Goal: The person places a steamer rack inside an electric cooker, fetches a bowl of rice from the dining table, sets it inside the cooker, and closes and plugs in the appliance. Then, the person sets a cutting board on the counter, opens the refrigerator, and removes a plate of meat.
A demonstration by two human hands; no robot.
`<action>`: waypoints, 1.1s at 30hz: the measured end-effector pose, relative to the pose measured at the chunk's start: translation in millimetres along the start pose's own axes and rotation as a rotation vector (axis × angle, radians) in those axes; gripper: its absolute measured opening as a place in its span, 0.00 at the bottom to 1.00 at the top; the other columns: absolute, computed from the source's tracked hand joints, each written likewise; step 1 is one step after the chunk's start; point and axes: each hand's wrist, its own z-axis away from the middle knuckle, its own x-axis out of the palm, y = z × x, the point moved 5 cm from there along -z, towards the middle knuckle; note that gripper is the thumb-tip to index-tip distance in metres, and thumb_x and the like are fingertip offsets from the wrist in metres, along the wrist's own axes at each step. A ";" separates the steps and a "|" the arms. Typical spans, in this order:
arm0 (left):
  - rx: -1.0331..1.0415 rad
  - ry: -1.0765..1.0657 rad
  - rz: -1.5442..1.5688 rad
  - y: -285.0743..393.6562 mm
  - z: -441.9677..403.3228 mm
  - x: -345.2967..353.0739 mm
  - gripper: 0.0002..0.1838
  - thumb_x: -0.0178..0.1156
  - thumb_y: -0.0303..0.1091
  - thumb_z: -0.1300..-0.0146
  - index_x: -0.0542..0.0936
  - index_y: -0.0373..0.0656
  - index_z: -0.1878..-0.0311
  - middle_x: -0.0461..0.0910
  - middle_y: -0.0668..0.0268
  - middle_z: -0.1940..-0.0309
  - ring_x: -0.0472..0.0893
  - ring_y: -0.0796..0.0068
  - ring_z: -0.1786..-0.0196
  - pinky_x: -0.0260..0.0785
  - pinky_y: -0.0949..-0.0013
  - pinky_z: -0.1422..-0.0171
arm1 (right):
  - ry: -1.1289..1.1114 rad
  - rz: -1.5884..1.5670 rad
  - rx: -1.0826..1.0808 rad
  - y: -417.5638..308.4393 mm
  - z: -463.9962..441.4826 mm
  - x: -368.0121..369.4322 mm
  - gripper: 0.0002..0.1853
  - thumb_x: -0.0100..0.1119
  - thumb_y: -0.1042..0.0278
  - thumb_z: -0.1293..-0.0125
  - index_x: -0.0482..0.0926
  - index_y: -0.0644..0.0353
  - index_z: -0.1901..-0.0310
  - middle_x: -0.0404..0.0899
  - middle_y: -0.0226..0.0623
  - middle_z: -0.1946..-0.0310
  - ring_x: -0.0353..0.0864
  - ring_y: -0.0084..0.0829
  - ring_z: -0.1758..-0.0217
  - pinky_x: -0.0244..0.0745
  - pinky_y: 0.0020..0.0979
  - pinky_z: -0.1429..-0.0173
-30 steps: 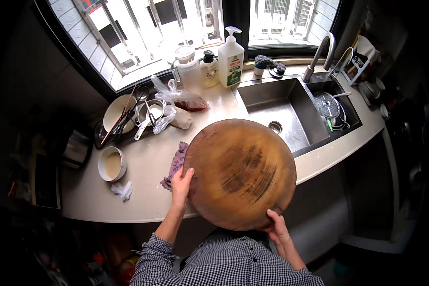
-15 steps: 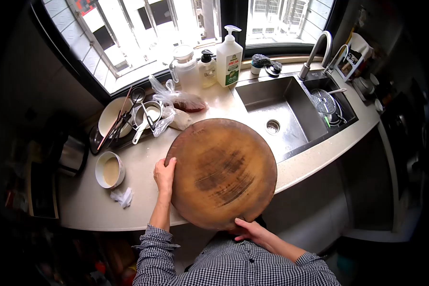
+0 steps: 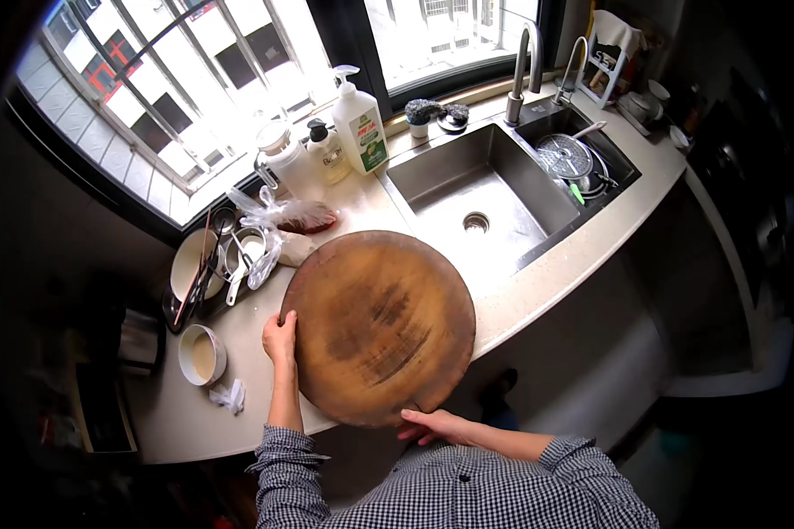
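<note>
A large round wooden chopping board (image 3: 379, 326), dark and scored in its middle, is held in front of me over the counter's front edge. My left hand (image 3: 280, 339) grips its left rim, thumb on top and fingers hidden beneath. At the near rim, my right hand (image 3: 434, 427) has its thumb on the top face and the other fingers under the edge. Behind the board lie clear plastic bags (image 3: 282, 216) with dark red and pale contents, partly covered by it.
The steel sink (image 3: 450, 198) lies to the right, with a strainer (image 3: 565, 157) in its side basin. A bowl of pale liquid (image 3: 203, 357) and crumpled plastic (image 3: 228, 397) sit left. Pump bottles (image 3: 359, 128) and a jug (image 3: 288, 163) line the window.
The view has turned, so the counter, sink and board appear shifted left. Both hands keep their grip on the chopping board.
</note>
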 end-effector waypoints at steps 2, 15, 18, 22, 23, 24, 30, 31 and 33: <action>-0.048 -0.044 0.000 -3.1 2.9 -2.7 0.22 0.62 0.49 0.51 0.81 0.39 0.61 0.82 0.55 0.69 0.80 0.61 0.61 0.69 0.64 0.55 | -0.001 -0.029 -0.007 2.9 5.3 -6.8 0.34 0.50 0.40 0.39 0.69 0.65 0.45 0.79 0.40 0.56 0.77 0.28 0.52 0.71 0.23 0.55; 0.134 0.258 0.184 113.7 -112.0 33.0 0.61 0.75 0.43 0.69 0.47 0.45 0.32 0.55 0.45 0.41 0.61 0.50 0.39 0.59 0.60 0.37 | -0.021 -0.105 0.004 13.0 1.1 -15.8 0.30 0.49 0.43 0.37 0.72 0.65 0.47 0.78 0.40 0.53 0.76 0.30 0.49 0.72 0.25 0.54; 0.232 0.369 0.192 119.1 -142.4 42.1 0.61 0.75 0.44 0.69 0.47 0.40 0.32 0.57 0.46 0.41 0.61 0.51 0.38 0.58 0.61 0.37 | 0.026 -0.103 -0.079 7.7 4.6 -13.7 0.30 0.50 0.44 0.38 0.71 0.65 0.47 0.78 0.41 0.53 0.76 0.32 0.49 0.72 0.26 0.55; 0.245 -0.009 0.577 101.0 -205.9 77.4 0.36 0.72 0.38 0.62 0.70 0.35 0.48 0.78 0.56 0.63 0.78 0.62 0.63 0.71 0.66 0.57 | 0.106 -0.144 -0.102 4.9 7.3 -11.3 0.28 0.53 0.48 0.38 0.71 0.64 0.46 0.78 0.41 0.54 0.77 0.32 0.50 0.73 0.27 0.56; 0.193 -0.034 0.561 99.9 -208.5 78.0 0.30 0.71 0.36 0.59 0.72 0.35 0.52 0.77 0.59 0.69 0.76 0.66 0.70 0.69 0.68 0.64 | 0.113 -0.171 -0.116 6.6 4.9 -11.4 0.26 0.53 0.49 0.38 0.71 0.64 0.47 0.78 0.41 0.55 0.78 0.33 0.51 0.73 0.27 0.57; 0.140 -0.056 0.542 98.6 -209.5 77.1 0.24 0.69 0.34 0.57 0.74 0.35 0.57 0.77 0.62 0.74 0.74 0.69 0.77 0.67 0.69 0.72 | 0.135 -0.170 -0.108 14.6 -1.3 -14.4 0.27 0.53 0.46 0.39 0.73 0.62 0.48 0.79 0.38 0.57 0.78 0.30 0.55 0.72 0.25 0.60; 0.105 0.011 0.787 124.5 -174.7 51.2 0.07 0.62 0.28 0.49 0.78 0.38 0.68 0.73 0.69 0.85 0.65 0.80 0.90 0.54 0.76 0.88 | 0.224 -0.191 -0.144 25.3 -13.1 -15.8 0.28 0.51 0.43 0.40 0.75 0.63 0.52 0.82 0.37 0.62 0.81 0.26 0.65 0.69 0.18 0.71; 0.099 0.038 0.814 128.1 -172.7 48.4 0.06 0.61 0.28 0.49 0.78 0.38 0.68 0.72 0.69 0.85 0.65 0.81 0.90 0.53 0.77 0.89 | 0.216 -0.202 -0.139 22.0 -12.0 -16.1 0.26 0.51 0.47 0.38 0.74 0.66 0.52 0.81 0.40 0.61 0.81 0.29 0.63 0.71 0.20 0.69; 0.006 0.058 0.896 131.0 -170.2 41.2 0.06 0.61 0.28 0.49 0.77 0.37 0.68 0.71 0.69 0.86 0.64 0.81 0.90 0.54 0.77 0.89 | 0.230 -0.286 -0.209 -2.2 3.1 -9.3 0.25 0.51 0.52 0.36 0.72 0.72 0.52 0.81 0.43 0.64 0.83 0.32 0.64 0.72 0.19 0.69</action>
